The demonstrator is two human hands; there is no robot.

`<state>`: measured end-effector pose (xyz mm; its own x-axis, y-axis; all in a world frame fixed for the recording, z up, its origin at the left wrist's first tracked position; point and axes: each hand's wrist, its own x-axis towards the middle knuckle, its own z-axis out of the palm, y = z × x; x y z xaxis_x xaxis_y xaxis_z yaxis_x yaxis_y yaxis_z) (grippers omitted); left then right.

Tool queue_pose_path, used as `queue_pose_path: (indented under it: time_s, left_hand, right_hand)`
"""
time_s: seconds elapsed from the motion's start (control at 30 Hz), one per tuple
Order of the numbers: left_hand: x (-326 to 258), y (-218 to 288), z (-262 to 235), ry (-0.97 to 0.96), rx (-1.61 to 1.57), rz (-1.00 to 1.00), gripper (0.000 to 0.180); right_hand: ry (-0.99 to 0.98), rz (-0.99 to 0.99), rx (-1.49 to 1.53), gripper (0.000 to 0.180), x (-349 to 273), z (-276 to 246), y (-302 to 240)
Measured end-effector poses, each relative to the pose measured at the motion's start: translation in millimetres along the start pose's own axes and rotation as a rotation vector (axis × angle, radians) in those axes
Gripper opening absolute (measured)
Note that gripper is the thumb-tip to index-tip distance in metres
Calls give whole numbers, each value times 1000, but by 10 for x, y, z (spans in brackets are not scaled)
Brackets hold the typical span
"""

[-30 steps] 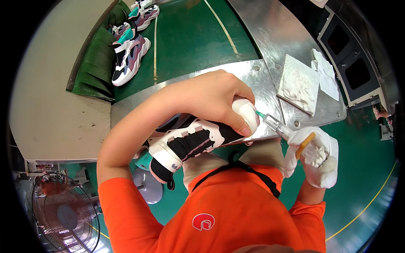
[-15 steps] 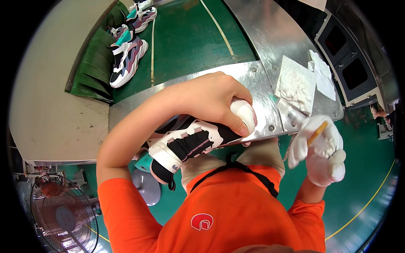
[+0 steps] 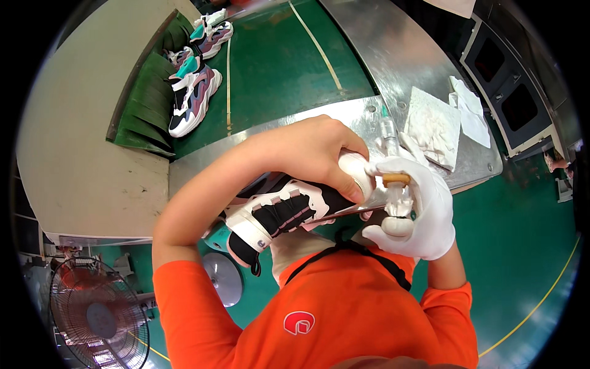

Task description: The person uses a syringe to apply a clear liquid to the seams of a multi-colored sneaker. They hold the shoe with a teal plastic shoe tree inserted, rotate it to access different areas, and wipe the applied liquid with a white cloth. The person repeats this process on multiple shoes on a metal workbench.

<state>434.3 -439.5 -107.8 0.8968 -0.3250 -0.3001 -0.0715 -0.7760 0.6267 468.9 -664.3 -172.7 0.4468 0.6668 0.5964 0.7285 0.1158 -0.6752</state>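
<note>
My bare left hand [image 3: 316,147] grips a black and white sneaker [image 3: 286,212] by its white toe, fingers over the far side and thumb on the near side. The shoe lies tilted at the metal table's front edge, heel and pull loop toward my lower left. Close to the toe, my right hand [image 3: 424,209] in a white glove is closed around a clear syringe [image 3: 388,132]. A teal tip points away from me, and a tan flange crosses the barrel between my fingers. Whether the tip touches anything is unclear.
A white cloth pad [image 3: 432,129] and crumpled white cloth [image 3: 472,114] lie on the metal table [image 3: 369,37] at right. Finished-looking sneakers [image 3: 195,101] stand on the green belt [image 3: 276,67] beside green flaps [image 3: 138,117]. A fan [image 3: 101,320] stands at lower left.
My gloved right hand has swung left and in toward the shoe's toe, turning the syringe so its tip points away from me. My left hand keeps its grip on the sneaker.
</note>
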Motion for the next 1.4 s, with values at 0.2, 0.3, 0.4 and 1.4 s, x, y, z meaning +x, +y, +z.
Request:
queue_pose_path:
  time_s: [0.2, 0.3, 0.4, 1.4]
  left_hand:
    - [-13, -26, -37, 65, -18, -26, 49]
    - [-106, 32, -83, 124, -46, -45, 48]
    - [-320, 67, -149, 271, -52, -11, 46]
    - [-453, -92, -230, 688, -92, 410, 47]
  right_hand:
    - [151, 150, 193, 78, -199, -88, 67]
    - [190, 144, 148, 79, -276, -211, 182]
    - [256, 326, 286, 76, -376, -247, 232]
    - [-90, 118, 1154, 98, 675, -524, -52]
